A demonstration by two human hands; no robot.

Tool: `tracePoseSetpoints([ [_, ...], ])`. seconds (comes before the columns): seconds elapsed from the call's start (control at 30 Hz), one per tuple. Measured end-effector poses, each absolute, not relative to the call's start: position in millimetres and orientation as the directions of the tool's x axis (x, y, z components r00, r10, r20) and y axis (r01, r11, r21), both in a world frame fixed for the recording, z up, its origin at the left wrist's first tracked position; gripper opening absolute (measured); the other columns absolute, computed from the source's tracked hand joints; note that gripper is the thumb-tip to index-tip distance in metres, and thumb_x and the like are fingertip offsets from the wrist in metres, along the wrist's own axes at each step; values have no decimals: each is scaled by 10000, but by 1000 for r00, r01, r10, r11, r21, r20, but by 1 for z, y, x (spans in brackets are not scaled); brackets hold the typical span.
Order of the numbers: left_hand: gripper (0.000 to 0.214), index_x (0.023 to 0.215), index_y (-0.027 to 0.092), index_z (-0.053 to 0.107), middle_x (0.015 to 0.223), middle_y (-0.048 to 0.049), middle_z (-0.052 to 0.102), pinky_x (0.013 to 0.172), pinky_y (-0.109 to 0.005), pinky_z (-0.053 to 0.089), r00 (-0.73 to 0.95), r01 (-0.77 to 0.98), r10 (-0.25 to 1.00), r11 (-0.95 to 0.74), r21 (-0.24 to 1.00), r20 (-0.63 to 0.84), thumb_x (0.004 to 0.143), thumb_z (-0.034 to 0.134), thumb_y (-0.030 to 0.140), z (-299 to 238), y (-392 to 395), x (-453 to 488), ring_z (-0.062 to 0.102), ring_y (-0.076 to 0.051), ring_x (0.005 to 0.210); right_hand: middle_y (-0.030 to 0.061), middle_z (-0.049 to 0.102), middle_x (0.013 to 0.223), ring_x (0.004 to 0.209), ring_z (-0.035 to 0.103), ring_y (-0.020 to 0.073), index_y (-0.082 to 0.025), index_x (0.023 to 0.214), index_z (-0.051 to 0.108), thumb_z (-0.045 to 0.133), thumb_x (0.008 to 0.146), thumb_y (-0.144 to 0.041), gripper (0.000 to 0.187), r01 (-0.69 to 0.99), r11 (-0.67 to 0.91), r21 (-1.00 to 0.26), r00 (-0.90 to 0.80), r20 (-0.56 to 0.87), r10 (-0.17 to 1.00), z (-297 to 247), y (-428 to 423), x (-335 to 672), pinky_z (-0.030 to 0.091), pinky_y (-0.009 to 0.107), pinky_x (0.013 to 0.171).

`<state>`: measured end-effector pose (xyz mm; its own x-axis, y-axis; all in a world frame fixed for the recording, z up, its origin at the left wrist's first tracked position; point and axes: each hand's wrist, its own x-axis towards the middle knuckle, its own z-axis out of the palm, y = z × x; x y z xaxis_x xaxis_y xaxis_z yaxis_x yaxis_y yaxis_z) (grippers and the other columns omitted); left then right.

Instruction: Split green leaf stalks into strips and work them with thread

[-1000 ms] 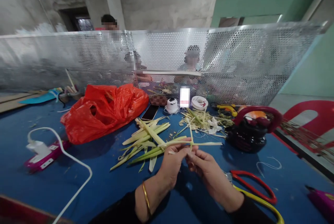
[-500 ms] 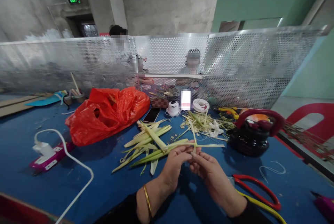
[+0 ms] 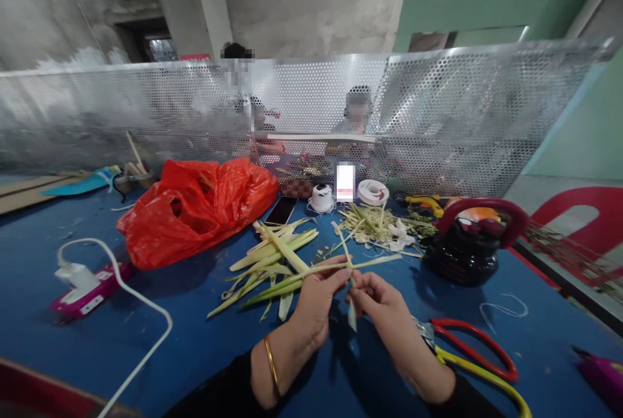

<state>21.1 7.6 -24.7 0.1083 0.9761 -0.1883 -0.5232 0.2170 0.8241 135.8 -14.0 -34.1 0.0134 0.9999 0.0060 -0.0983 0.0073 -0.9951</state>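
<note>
My left hand (image 3: 318,301) pinches pale green leaf strips (image 3: 374,262) where they cross one another. Close by on the right, my right hand (image 3: 384,307) has its thumb and fingers closed on the lower part of a strip, whose pale end hangs down below the fingertips. One strip points up and away, another reaches out to the right. Left of my left hand, a heap of long pale green leaves (image 3: 272,256) lies on the blue table. Scissors (image 3: 472,346) with one red and one yellow handle lie beside my right wrist, partly behind it.
A red plastic bag (image 3: 195,210), a phone (image 3: 281,211), a thread spool (image 3: 322,198) and a white ribbon roll (image 3: 373,192) lie farther back. Plant scraps (image 3: 374,223) and a black kettle (image 3: 467,252) stand right. A purple power strip (image 3: 92,291) trails a white cable. People sit behind a perforated metal screen (image 3: 311,100).
The crossed strips have turned and shifted slightly left. My right hand has moved a little apart from my left, and a pale strip end now shows hanging below the fingers.
</note>
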Motion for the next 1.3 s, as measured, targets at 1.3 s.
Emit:
tracePoseSetpoints([
  [1.3, 396, 1003, 128, 722, 712, -43, 710, 755, -244, 489, 286, -404, 942, 286, 869, -177, 640, 789, 273, -12, 11, 10, 640, -127, 684, -5, 621, 678, 613, 562, 143, -172, 778, 654, 765, 657, -492, 360, -260, 49, -964, 216, -9, 976, -25, -13, 151, 455, 263, 623],
])
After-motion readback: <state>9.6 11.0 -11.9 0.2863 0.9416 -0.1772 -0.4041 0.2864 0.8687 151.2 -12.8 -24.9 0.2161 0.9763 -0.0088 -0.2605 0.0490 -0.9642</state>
